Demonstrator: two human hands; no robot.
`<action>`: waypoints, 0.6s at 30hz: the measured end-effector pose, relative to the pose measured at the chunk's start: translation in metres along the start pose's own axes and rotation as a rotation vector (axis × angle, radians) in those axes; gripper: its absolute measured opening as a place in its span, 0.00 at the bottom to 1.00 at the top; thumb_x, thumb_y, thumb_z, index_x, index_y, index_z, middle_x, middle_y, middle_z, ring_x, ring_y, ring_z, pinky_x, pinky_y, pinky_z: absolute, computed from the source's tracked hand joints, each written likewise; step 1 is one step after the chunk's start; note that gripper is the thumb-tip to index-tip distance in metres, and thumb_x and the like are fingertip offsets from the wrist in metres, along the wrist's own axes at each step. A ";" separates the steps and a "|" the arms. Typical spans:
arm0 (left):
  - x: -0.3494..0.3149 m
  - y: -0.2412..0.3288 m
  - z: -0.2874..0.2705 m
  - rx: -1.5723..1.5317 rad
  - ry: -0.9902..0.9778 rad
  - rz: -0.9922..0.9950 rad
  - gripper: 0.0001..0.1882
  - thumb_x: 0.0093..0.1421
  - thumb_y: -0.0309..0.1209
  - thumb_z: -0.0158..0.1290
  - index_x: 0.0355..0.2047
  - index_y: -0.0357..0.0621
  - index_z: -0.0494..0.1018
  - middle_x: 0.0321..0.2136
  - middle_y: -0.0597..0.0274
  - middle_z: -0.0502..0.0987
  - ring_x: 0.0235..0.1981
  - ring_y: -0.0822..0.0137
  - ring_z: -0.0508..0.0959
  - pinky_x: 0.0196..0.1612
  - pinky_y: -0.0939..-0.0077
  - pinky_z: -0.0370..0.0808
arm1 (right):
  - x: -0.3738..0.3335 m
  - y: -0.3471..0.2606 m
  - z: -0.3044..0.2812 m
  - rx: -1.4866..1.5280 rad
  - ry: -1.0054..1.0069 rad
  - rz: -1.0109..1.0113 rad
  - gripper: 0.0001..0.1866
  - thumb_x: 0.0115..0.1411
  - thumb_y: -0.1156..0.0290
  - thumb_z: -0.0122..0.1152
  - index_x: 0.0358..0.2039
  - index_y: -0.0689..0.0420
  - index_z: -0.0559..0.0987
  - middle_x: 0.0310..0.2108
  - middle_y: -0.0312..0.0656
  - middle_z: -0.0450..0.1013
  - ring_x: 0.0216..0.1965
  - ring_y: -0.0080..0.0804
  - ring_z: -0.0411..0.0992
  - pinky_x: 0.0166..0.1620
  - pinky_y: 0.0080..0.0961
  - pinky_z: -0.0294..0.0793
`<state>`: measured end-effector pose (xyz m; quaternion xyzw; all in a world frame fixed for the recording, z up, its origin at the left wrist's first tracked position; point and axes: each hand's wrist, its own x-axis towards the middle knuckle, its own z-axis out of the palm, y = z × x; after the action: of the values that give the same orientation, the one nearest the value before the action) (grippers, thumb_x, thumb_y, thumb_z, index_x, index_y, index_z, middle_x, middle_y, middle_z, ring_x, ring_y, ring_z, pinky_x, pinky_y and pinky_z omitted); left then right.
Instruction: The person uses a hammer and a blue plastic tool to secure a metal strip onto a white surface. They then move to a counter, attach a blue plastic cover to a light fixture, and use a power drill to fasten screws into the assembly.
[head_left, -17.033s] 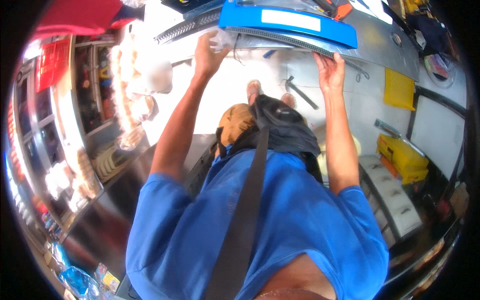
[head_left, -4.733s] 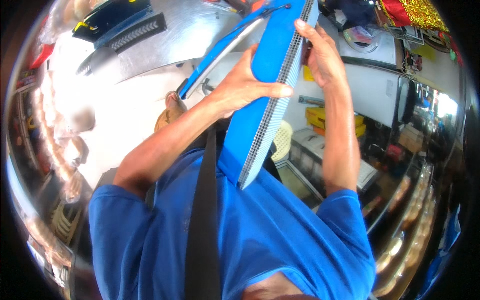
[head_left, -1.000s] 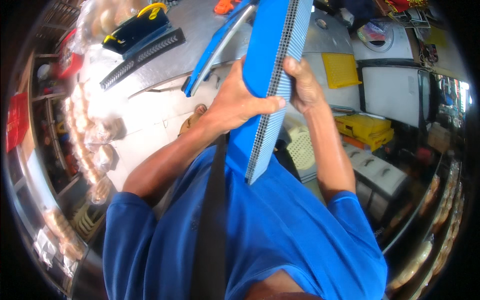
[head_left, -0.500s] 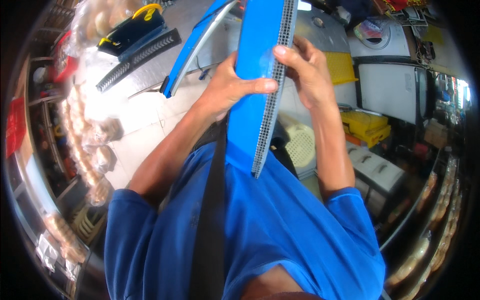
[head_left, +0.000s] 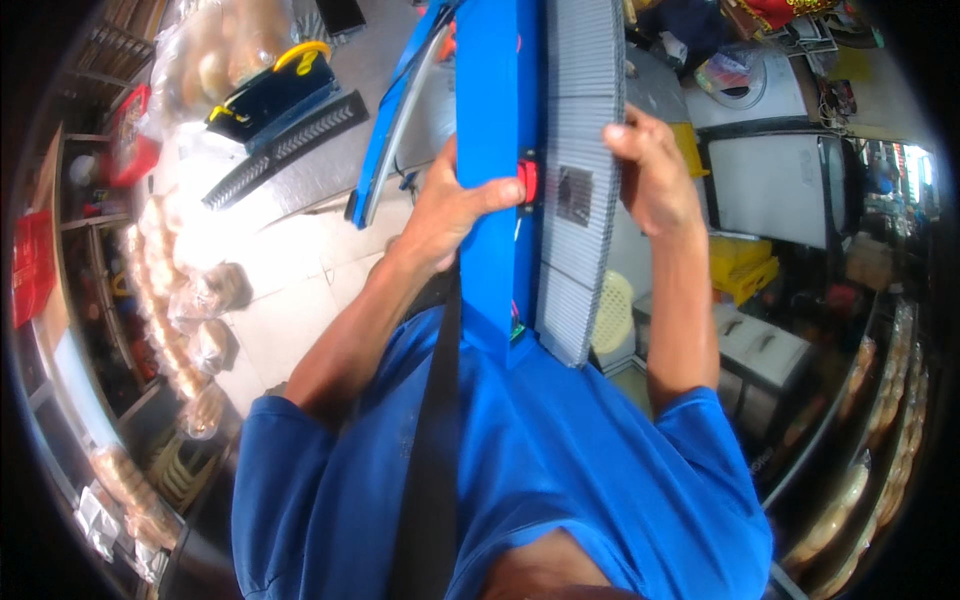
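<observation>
In the head view, the counter (head_left: 345,70) is seen beyond the hands, with a black strip (head_left: 290,147) and a dark box (head_left: 275,100) with yellow fittings laid on its left part. A curved blue strip (head_left: 387,130) is placed near the left hand (head_left: 445,215). On the right, a white drawer cabinet (head_left: 755,345) and a yellow case (head_left: 740,262) are seen. The counter's middle is blocked by one blue box (head_left: 487,120), held upright before the shirt and grasped by the left fingers, and one grey grille (head_left: 580,110), set ajar beside it. On the grille one dark square (head_left: 574,194) is seen; one red part (head_left: 528,180) is exposed between the two. The right hand (head_left: 660,170) is placed at the grille's outer edge; whether its fingers are clenched there cannot be told. The upper ends of box and grille are cut off, and most left fingers are hidden
</observation>
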<state>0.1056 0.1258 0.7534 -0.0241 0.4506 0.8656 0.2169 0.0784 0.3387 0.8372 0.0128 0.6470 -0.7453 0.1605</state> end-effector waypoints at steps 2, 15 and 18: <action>-0.004 -0.001 0.002 0.042 0.028 0.018 0.48 0.44 0.38 0.75 0.60 0.33 0.61 0.46 0.51 0.76 0.46 0.61 0.79 0.51 0.64 0.79 | -0.004 0.002 0.002 -0.099 0.055 -0.018 0.18 0.60 0.70 0.60 0.48 0.68 0.76 0.39 0.40 0.78 0.39 0.21 0.74 0.46 0.21 0.73; -0.008 0.000 0.008 0.087 0.051 0.096 0.51 0.44 0.42 0.76 0.60 0.31 0.60 0.46 0.50 0.75 0.45 0.61 0.79 0.48 0.67 0.80 | -0.021 0.004 0.047 -0.073 0.318 -0.179 0.31 0.67 0.66 0.54 0.68 0.64 0.61 0.58 0.47 0.69 0.57 0.31 0.69 0.61 0.29 0.66; -0.003 -0.004 0.010 0.098 0.026 0.114 0.52 0.45 0.45 0.75 0.61 0.31 0.59 0.47 0.52 0.74 0.47 0.62 0.78 0.51 0.67 0.78 | -0.008 0.011 0.048 -0.267 0.292 -0.166 0.36 0.69 0.54 0.53 0.69 0.63 0.59 0.61 0.50 0.66 0.62 0.36 0.65 0.65 0.34 0.61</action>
<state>0.1120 0.1345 0.7567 0.0008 0.4959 0.8531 0.1625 0.0981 0.2930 0.8369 0.0459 0.7551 -0.6540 0.0036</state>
